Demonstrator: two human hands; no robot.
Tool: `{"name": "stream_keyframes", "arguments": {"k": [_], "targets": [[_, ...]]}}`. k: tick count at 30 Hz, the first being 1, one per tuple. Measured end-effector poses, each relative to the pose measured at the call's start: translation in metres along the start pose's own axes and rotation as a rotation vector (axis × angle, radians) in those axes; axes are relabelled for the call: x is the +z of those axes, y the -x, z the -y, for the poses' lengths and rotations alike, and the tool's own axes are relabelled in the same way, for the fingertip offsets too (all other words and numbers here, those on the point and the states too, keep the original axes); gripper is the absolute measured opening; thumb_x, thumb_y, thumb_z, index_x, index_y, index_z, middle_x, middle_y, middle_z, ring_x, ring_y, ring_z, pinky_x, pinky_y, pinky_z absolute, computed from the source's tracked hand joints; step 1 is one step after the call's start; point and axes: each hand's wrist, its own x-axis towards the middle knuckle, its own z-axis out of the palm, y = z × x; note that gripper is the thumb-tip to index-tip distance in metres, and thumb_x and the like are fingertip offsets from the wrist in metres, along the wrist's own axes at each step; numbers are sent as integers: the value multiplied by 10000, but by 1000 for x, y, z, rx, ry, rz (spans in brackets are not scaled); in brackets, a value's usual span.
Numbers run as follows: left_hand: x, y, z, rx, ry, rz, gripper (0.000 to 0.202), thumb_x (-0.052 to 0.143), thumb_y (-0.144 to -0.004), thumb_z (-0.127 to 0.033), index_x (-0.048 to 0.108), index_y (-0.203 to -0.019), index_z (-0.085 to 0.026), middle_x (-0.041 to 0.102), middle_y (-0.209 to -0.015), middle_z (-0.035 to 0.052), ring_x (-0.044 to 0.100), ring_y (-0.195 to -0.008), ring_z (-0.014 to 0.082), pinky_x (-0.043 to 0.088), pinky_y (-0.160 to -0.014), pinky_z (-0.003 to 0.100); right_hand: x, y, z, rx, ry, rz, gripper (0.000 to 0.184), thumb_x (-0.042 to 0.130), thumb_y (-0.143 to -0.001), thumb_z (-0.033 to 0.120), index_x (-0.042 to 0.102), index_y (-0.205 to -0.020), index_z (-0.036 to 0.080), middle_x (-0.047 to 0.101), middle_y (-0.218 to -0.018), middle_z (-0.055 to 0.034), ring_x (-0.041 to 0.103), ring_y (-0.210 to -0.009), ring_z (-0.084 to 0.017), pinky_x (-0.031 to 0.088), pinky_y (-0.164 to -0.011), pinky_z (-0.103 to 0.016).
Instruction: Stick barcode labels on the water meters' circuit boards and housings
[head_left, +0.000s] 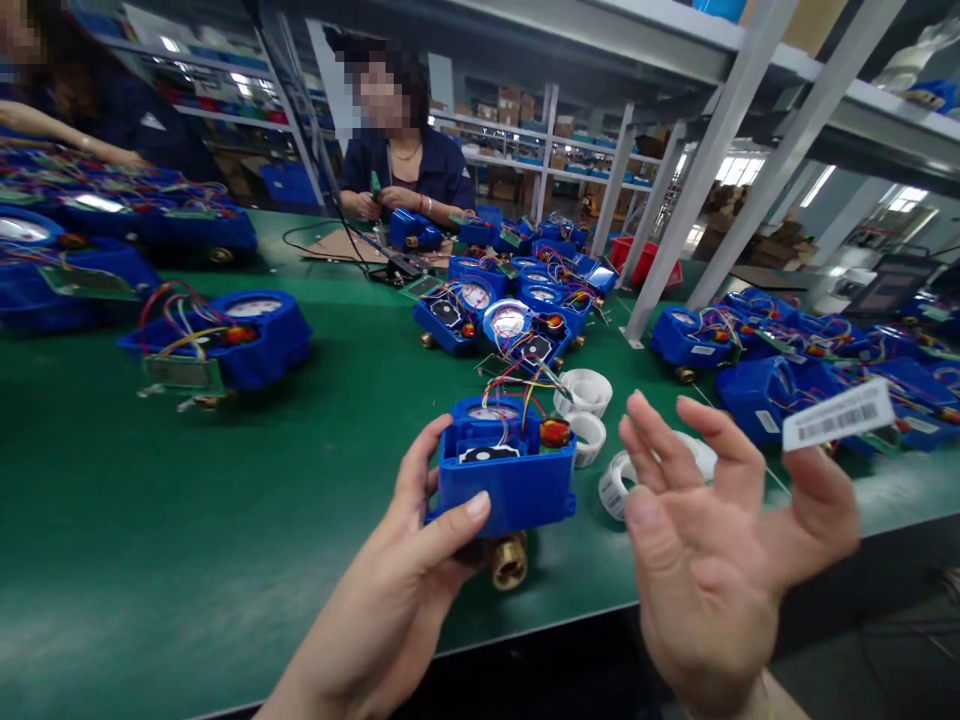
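Observation:
My left hand (405, 580) is closed round a blue water meter (506, 470), held just above the near edge of the green table (187, 560). The meter shows a white dial, coloured wires, a red part and a brass fitting underneath. My right hand (720, 560) is raised beside it, palm towards me and fingers spread. A white barcode label (838, 413) clings to the tip of its rightmost digit. Nothing is gripped between the fingers.
Rolls of white labels (589, 395) lie just behind the meter. Several more blue meters (510, 320) crowd the table's middle, left (225, 345) and right (787, 380). Grey shelf posts (675, 220) stand on the table. One seated person (397, 160) works opposite, another at far left (67, 110).

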Motion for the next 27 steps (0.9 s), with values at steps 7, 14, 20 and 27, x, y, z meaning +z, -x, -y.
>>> {"name": "stream_keyframes", "arguments": {"k": [7,14,20,27], "targets": [[9,5,-6,-26,130,-113,641,762,-766,-453,512,-1355,-418,690,-1246,18,691,-1056,273,598,-743,325,62,22,-33,-239,414,58,1020,718,-866,421,-25,-1561,356,194,-1541,-186,372,-1409,-378,479,-1037,-630],[16,4,-29,-104,218,-179,382,585,-923,-378,552,-1298,-311,734,-1106,53,709,-1009,259,603,-770,368,72,11,-23,-304,465,197,999,652,-917,368,-100,-1575,370,233,-1505,-191,486,-1323,-346,546,-996,-566],[20,3,-33,-78,212,-292,345,675,-815,-337,558,-1139,-355,721,-987,-9,722,-839,237,573,-629,330,74,6,-32,-280,565,161,1001,642,-897,486,-69,-1584,330,249,-1492,-242,444,-1333,-440,487,-939,-730],[18,-2,-35,-142,215,-304,362,632,-823,-385,500,-1160,-399,685,-982,7,706,-669,271,542,-546,405,28,-16,-53,-90,691,-59,910,643,-928,343,-5,-1566,392,206,-1548,-206,548,-1260,-396,421,-991,-748]]}}
